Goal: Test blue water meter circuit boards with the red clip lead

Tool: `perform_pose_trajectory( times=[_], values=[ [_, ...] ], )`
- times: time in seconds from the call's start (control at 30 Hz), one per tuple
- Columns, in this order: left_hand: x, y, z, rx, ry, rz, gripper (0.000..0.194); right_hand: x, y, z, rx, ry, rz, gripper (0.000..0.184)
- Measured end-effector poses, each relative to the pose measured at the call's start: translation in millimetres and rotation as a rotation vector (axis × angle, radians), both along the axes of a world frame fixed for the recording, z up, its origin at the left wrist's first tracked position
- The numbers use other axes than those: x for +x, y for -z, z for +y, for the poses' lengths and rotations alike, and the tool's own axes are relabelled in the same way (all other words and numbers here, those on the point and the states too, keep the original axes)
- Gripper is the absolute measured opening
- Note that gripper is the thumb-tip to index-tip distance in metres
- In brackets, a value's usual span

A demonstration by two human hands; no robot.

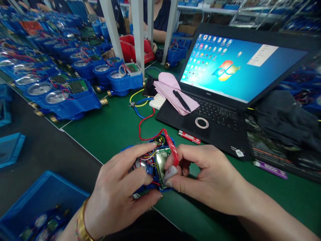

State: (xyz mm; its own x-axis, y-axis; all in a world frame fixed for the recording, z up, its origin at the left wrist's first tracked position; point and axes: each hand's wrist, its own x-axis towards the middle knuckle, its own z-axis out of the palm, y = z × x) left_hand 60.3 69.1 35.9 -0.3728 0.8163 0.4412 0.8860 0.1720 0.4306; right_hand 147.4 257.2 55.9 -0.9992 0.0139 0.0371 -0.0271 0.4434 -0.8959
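A blue water meter [161, 161] lies in front of me, its green circuit board, small display and coloured wires exposed. My left hand [115, 182] grips it from the left, fingers over its top and thumb along the near edge. Between the thumb and fingers of my right hand [205, 174] is the whitish end piece [171, 172] of a red-wrapped cable [172, 147], held against the right side of the board. What the end piece touches is hidden under my fingers. From there the cable loops back to a small white box [157, 101] beside the laptop.
An open laptop [225, 113] stands at right, carrying pink cloths [173, 93], black pens and a tape roll [202, 123]. Markers lie near its front. Rows of blue meters [72, 97] fill the left. A blue bin [47, 190] sits lower left. Grey posts [137, 33] and people are beyond.
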Motion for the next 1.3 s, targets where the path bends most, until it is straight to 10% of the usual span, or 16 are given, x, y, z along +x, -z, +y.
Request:
perform_pose_trajectory(
  times=[1.3],
  values=[
    [4.7, 2.4, 0.1, 0.022, -0.013, -0.023, 0.01, 3.0, -3.8, -0.7, 0.152, -0.137, 0.119, 0.011]
  ],
)
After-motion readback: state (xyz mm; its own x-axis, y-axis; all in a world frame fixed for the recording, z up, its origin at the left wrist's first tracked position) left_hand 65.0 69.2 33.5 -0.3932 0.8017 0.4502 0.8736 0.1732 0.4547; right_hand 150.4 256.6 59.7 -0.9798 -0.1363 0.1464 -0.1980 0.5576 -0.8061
